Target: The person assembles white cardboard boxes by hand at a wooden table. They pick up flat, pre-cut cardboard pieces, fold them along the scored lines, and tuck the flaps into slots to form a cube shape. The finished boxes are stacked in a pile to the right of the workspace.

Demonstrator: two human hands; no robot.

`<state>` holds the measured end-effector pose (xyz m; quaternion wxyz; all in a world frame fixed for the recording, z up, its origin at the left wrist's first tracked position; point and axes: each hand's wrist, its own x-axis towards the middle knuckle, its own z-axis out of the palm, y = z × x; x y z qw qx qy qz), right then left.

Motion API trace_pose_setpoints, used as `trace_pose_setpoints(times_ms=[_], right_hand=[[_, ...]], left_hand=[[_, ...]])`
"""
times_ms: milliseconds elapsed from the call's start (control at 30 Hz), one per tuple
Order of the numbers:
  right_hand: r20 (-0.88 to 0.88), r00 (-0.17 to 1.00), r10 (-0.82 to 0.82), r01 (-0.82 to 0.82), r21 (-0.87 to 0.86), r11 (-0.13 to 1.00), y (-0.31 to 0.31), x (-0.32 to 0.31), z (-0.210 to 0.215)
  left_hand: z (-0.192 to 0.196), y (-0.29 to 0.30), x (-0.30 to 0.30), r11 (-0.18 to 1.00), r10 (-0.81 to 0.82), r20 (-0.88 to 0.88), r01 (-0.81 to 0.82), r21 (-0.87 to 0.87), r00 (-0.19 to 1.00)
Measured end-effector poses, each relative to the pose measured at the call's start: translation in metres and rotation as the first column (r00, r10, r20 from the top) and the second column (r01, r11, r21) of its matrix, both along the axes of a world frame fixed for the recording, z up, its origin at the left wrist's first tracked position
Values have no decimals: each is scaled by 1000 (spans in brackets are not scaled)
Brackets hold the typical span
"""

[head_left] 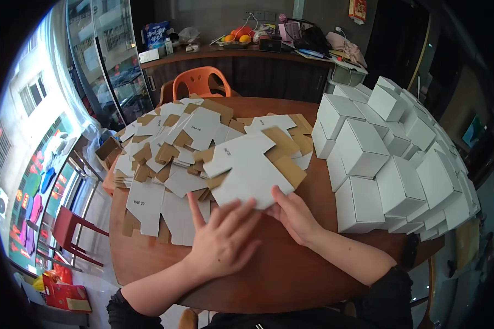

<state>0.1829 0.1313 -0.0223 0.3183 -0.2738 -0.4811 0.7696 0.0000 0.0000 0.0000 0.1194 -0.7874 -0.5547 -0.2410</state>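
A flat, unfolded white box blank with brown flaps [252, 167] lies on top of a loose heap of similar blanks [170, 148] on the round brown table [280, 274]. My left hand [222, 238] rests flat with spread fingers, its fingertips on the near edge of that top blank. My right hand [293, 214] touches the same blank's near right corner, thumb on top of the card. Whether either hand grips the blank is unclear; they look pressed on it.
A big stack of folded white boxes [392, 159] fills the table's right side. An orange plastic chair [201, 82] stands behind the table. A dark counter [247, 55] with fruit and bags runs along the back. A red chair [71, 230] stands at the left.
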Motion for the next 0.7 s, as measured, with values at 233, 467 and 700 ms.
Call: trace_pose_setpoints(times_ms=[233,467,700], right_hand=[[-269,953,-140,83,-214,973,-1,27,-13],[-145,989,-29,25,-30,999,-4,26,-13],[-82,932,352,-337,152,929,-1,32,-9]], left_hand=[[10,5,-10,969,-124,326,43,245,937],[23,28,-37,996,89,923,-18,-89,374],[27,26,-54,919,394,912,-38,-392,117]])
